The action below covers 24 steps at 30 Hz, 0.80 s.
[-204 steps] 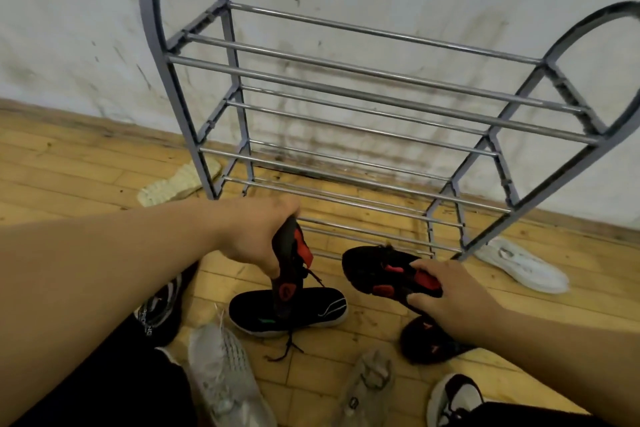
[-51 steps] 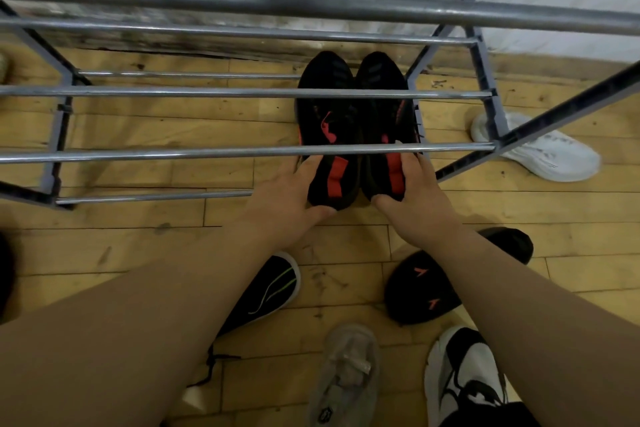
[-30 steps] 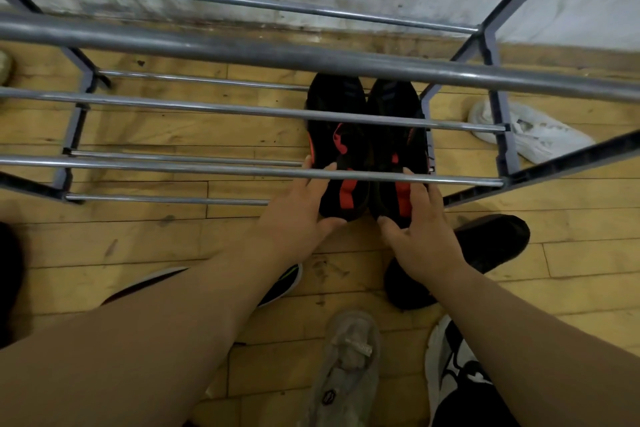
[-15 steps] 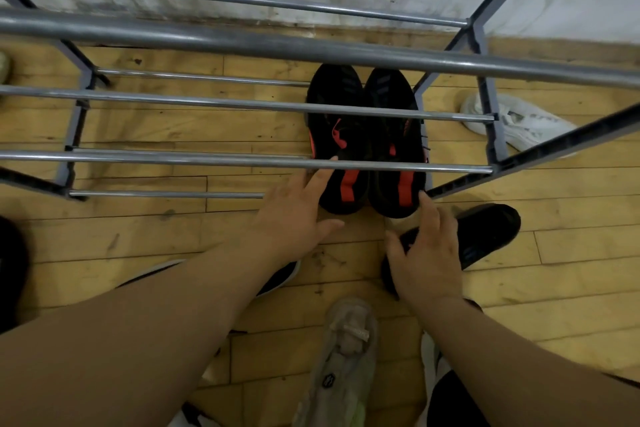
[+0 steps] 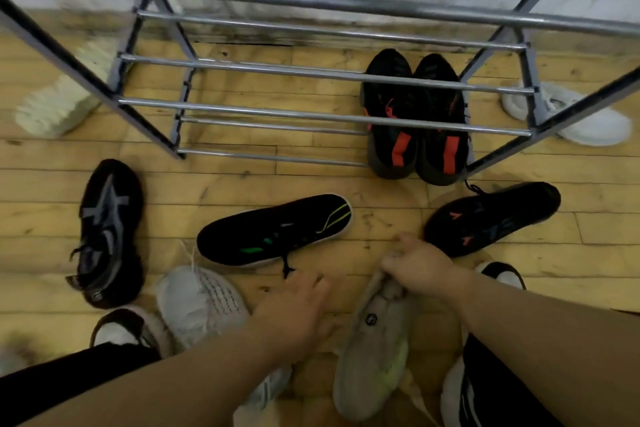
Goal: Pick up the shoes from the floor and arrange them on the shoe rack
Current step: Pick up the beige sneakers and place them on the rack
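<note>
A pair of black shoes with red heel strips (image 5: 415, 121) sits side by side on the lowest tier of the grey metal shoe rack (image 5: 311, 118), at its right end. My right hand (image 5: 419, 263) grips the top edge of a beige shoe (image 5: 377, 340) lying on the floor in front of me. My left hand (image 5: 298, 312) hovers open just left of that shoe, above the floor. A black shoe with green marks (image 5: 277, 229) lies on its side in the middle.
On the wooden floor lie a black and grey shoe (image 5: 107, 232) at the left, a grey knit shoe (image 5: 204, 302), a black shoe with orange marks (image 5: 491, 215) at the right, a white shoe (image 5: 581, 118) past the rack's right leg and a cream shoe (image 5: 59, 104) at its left.
Both hands have left the black and red pair on the rack and drawn back toward me. My right hand has taken hold of the beige shoe. The view has swung left and down.
</note>
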Each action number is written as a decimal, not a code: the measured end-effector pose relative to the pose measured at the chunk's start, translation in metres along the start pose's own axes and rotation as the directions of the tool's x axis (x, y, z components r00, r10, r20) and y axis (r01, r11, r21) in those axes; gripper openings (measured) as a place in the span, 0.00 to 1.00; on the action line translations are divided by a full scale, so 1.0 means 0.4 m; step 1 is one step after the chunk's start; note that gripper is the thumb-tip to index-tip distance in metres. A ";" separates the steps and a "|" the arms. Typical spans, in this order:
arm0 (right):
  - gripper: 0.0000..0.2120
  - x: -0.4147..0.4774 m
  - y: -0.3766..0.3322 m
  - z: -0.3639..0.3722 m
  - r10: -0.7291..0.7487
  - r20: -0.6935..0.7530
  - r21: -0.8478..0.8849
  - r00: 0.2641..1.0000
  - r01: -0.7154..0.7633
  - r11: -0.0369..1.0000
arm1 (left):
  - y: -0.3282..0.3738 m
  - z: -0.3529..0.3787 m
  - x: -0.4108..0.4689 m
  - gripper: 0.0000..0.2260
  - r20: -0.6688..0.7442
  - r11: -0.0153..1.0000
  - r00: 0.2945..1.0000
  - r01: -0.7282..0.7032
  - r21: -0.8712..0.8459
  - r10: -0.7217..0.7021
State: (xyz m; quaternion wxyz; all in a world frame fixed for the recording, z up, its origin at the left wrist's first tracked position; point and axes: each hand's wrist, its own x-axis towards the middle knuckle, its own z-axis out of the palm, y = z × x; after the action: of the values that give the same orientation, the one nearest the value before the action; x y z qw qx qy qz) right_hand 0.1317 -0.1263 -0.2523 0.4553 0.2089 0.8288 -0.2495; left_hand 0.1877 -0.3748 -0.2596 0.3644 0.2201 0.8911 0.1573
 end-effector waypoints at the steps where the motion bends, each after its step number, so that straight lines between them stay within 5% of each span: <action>1: 0.42 -0.006 -0.009 -0.006 -0.001 0.025 0.010 1.000 0.000 1.000 | 0.010 0.008 -0.019 0.33 0.075 0.999 0.997 0.017 -0.039 -0.014; 8: 0.36 -0.083 -0.118 0.032 -0.283 -0.041 -0.032 0.958 0.282 0.959 | -0.008 0.031 -0.109 0.40 0.084 0.988 0.990 0.120 -0.096 -0.112; 14: 0.26 -0.132 -0.226 0.013 -0.372 -0.123 0.083 0.920 0.383 0.920 | -0.001 -0.012 -0.168 0.50 -0.035 0.900 0.985 0.137 -0.414 -0.167; 19: 0.21 -0.240 -0.322 -0.156 -0.454 -0.120 -0.129 0.883 0.439 0.889 | 0.063 -0.113 -0.159 0.60 -0.232 0.888 0.961 0.028 -0.459 -0.149; 24: 0.19 -0.442 -0.323 -0.376 -0.505 -0.007 -0.233 0.863 0.490 0.840 | 0.157 -0.265 -0.150 0.58 -0.392 0.915 0.920 -0.130 -0.382 -0.033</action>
State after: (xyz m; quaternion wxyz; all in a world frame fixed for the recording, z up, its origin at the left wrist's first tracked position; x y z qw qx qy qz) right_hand 0.0478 -0.1585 -0.0022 0.3670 -0.0573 0.8921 -0.2572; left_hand 0.1673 -0.3644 -0.1245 0.2129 0.1277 0.8885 0.3859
